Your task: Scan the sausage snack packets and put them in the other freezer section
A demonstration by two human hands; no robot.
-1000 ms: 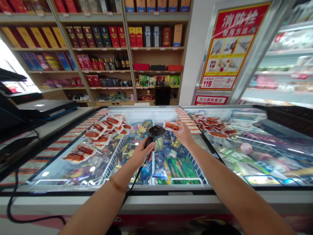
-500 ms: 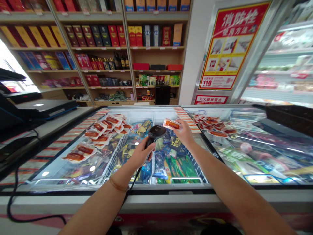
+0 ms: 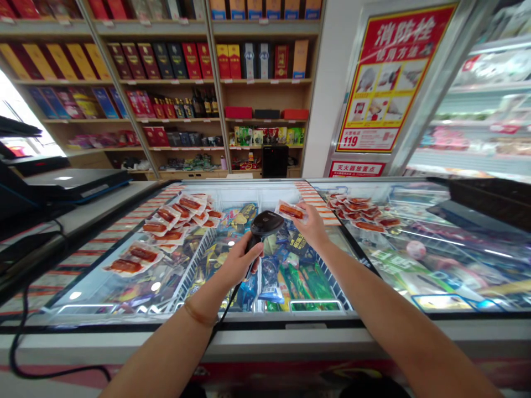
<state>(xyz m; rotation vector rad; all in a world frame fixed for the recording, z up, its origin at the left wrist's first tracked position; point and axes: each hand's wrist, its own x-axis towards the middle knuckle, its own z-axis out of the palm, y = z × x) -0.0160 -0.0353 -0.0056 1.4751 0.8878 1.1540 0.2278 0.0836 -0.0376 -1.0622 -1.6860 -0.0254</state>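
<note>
My left hand (image 3: 244, 258) is wrapped round the handle of a black barcode scanner (image 3: 267, 222), its cord running down past my wrist. The scanner's head points toward a clear-wrapped sausage pack (image 3: 290, 210), which my right hand (image 3: 310, 225) pinches by its right end. A small gap shows between scanner and pack. Both hands are above the glass top of a chest freezer (image 3: 244, 190). To the left on the glass lies a spread of similar sausage packs (image 3: 176, 220). Another pile of sausage packs (image 3: 365, 214) rests to the right.
Below the glass are wire baskets (image 3: 197, 265) with colourful frozen packages. A black cable (image 3: 27, 326) loops at the left, near a flat device (image 3: 78, 182) on the counter. Boxed goods fill the shelves (image 3: 166, 83) behind. A dark object (image 3: 493, 204) sits at the far right.
Almost nothing differs. The scanner's head has tilted very slightly toward the sausage pack, and the whole view has shifted a touch. Both hands keep their hold.
</note>
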